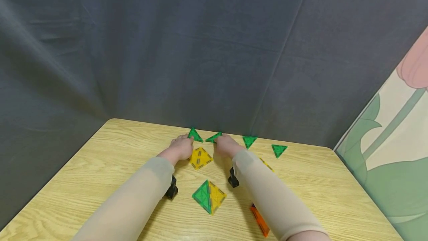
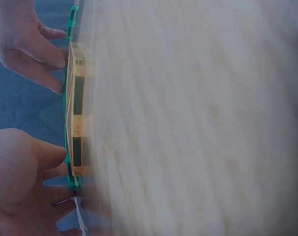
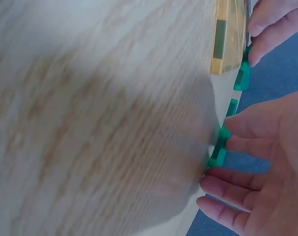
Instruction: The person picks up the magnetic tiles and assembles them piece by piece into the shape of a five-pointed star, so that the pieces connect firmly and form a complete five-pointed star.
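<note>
Two green triangle magnetic tiles lie flat near the table's far edge. My left hand [image 1: 182, 147] holds the left green tile [image 1: 194, 135] at its edge, thumb and fingers against it in the left wrist view. The right hand [image 1: 228, 145] pinches the other green tile [image 1: 213, 137] between thumb and index finger, its other fingers spread in the right wrist view. A narrow gap parts the two tiles. Just nearer, between the wrists, lies a yellow square [image 1: 200, 158] that seems made of joined pieces.
Nearer me lies a square of one green and one yellow triangle [image 1: 217, 196]. Two more green triangles [image 1: 249, 141] [image 1: 279, 150] lie at the far right. An orange tile [image 1: 260, 220] and a yellow tile [image 1: 266, 164] are partly behind the right arm. A grey curtain [image 1: 200, 47] hangs behind the table.
</note>
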Action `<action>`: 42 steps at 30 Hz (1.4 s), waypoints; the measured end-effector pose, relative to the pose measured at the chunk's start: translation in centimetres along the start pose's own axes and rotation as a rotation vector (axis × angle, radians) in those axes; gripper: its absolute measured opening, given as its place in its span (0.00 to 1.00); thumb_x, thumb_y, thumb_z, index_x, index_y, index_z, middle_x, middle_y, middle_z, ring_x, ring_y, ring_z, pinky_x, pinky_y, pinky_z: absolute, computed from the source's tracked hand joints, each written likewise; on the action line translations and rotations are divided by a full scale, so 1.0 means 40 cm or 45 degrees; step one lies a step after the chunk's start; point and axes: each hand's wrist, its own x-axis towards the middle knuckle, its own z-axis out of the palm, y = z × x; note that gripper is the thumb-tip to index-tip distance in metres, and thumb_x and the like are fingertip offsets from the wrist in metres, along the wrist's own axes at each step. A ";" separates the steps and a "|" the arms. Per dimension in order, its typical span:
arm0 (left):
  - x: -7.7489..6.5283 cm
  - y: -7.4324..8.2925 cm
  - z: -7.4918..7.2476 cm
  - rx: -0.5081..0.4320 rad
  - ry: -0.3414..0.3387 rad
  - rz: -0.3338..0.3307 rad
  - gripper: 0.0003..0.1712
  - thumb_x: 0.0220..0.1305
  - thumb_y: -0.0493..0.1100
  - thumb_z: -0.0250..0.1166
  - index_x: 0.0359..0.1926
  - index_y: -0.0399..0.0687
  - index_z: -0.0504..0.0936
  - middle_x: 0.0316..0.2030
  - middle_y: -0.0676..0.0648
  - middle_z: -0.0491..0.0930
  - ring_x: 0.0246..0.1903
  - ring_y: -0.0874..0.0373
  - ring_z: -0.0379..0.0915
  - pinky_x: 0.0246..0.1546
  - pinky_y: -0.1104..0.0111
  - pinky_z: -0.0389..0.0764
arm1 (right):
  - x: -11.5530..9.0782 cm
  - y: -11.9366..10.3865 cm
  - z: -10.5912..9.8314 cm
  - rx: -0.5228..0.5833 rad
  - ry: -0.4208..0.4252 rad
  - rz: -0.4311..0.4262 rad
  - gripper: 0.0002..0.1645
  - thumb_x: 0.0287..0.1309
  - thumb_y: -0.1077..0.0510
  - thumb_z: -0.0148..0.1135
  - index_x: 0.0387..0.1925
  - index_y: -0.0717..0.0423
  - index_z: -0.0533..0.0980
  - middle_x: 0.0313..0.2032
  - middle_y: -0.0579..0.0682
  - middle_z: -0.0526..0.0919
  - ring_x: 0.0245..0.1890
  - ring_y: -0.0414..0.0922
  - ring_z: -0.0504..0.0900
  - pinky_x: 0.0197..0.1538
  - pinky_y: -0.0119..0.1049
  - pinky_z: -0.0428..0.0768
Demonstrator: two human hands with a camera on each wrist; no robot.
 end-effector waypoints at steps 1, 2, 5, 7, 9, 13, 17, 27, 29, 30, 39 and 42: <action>0.001 -0.001 0.001 0.000 -0.001 0.002 0.29 0.80 0.44 0.43 0.76 0.45 0.56 0.75 0.38 0.49 0.74 0.41 0.41 0.70 0.45 0.49 | -0.002 0.000 0.000 0.015 -0.001 -0.001 0.24 0.72 0.64 0.48 0.67 0.57 0.71 0.65 0.55 0.72 0.72 0.57 0.57 0.70 0.45 0.62; 0.001 -0.002 0.002 0.002 -0.003 0.003 0.29 0.80 0.44 0.43 0.77 0.45 0.56 0.75 0.38 0.49 0.74 0.41 0.41 0.70 0.45 0.49 | -0.003 0.000 0.001 0.033 0.001 -0.004 0.24 0.73 0.64 0.48 0.67 0.57 0.71 0.66 0.56 0.72 0.72 0.57 0.57 0.69 0.45 0.63; 0.003 -0.003 0.005 0.006 -0.009 0.017 0.29 0.80 0.45 0.44 0.77 0.45 0.56 0.75 0.39 0.49 0.74 0.41 0.41 0.70 0.45 0.49 | -0.008 0.002 0.005 0.101 0.009 -0.017 0.25 0.72 0.63 0.50 0.68 0.59 0.70 0.65 0.59 0.71 0.70 0.58 0.60 0.65 0.44 0.69; 0.002 -0.002 0.007 0.002 -0.010 0.032 0.29 0.80 0.45 0.44 0.76 0.45 0.56 0.75 0.39 0.49 0.74 0.41 0.42 0.70 0.45 0.50 | -0.012 0.004 0.009 0.130 0.018 -0.030 0.26 0.71 0.63 0.52 0.68 0.60 0.69 0.65 0.61 0.71 0.68 0.57 0.63 0.60 0.43 0.72; 0.002 -0.001 0.009 -0.003 -0.012 0.047 0.29 0.79 0.45 0.45 0.76 0.45 0.56 0.76 0.40 0.48 0.74 0.42 0.42 0.70 0.45 0.49 | -0.015 0.006 0.012 0.145 0.022 -0.044 0.27 0.70 0.63 0.53 0.69 0.62 0.68 0.63 0.62 0.71 0.65 0.56 0.67 0.56 0.43 0.73; -0.001 0.003 0.009 -0.048 -0.013 0.070 0.29 0.79 0.45 0.45 0.77 0.46 0.55 0.77 0.43 0.46 0.74 0.43 0.40 0.70 0.45 0.48 | -0.018 0.010 0.015 0.206 -0.007 -0.051 0.29 0.72 0.62 0.52 0.71 0.64 0.64 0.65 0.64 0.67 0.65 0.56 0.68 0.60 0.44 0.73; -0.003 0.008 0.009 -0.060 -0.016 0.089 0.30 0.79 0.45 0.45 0.77 0.46 0.54 0.77 0.45 0.45 0.74 0.43 0.40 0.71 0.45 0.47 | -0.020 0.015 0.021 0.245 -0.042 -0.060 0.30 0.72 0.62 0.50 0.73 0.63 0.60 0.69 0.65 0.61 0.68 0.57 0.64 0.66 0.47 0.68; 0.000 0.014 0.005 -0.018 -0.019 0.072 0.30 0.80 0.48 0.44 0.77 0.48 0.54 0.77 0.48 0.45 0.74 0.44 0.40 0.70 0.45 0.47 | -0.019 0.031 0.024 0.251 -0.048 -0.115 0.31 0.72 0.63 0.50 0.73 0.61 0.60 0.73 0.61 0.55 0.72 0.56 0.57 0.70 0.48 0.61; 0.003 0.014 0.005 -0.007 -0.022 0.061 0.29 0.80 0.49 0.43 0.77 0.50 0.55 0.77 0.48 0.45 0.74 0.44 0.40 0.70 0.44 0.47 | -0.020 0.025 0.022 0.229 -0.045 -0.094 0.31 0.73 0.62 0.50 0.74 0.59 0.58 0.74 0.61 0.54 0.72 0.56 0.56 0.70 0.47 0.61; 0.005 0.014 0.005 -0.006 -0.021 0.055 0.29 0.80 0.50 0.43 0.77 0.51 0.55 0.77 0.49 0.45 0.74 0.44 0.40 0.70 0.44 0.47 | -0.021 0.021 0.021 0.217 -0.042 -0.081 0.32 0.74 0.61 0.50 0.75 0.57 0.58 0.74 0.60 0.54 0.72 0.56 0.55 0.70 0.47 0.62; 0.010 0.016 0.008 -0.018 -0.017 0.041 0.29 0.80 0.51 0.42 0.77 0.54 0.55 0.77 0.49 0.45 0.74 0.44 0.39 0.70 0.44 0.45 | -0.008 0.003 0.016 0.085 -0.084 0.004 0.34 0.74 0.63 0.48 0.77 0.50 0.55 0.75 0.56 0.53 0.73 0.55 0.52 0.70 0.50 0.60; 0.008 0.016 0.007 -0.026 -0.022 0.050 0.30 0.81 0.51 0.42 0.78 0.53 0.54 0.77 0.48 0.45 0.74 0.43 0.39 0.70 0.43 0.45 | -0.007 0.002 0.015 0.132 -0.108 0.008 0.35 0.74 0.64 0.47 0.77 0.52 0.52 0.75 0.56 0.51 0.74 0.55 0.50 0.71 0.49 0.57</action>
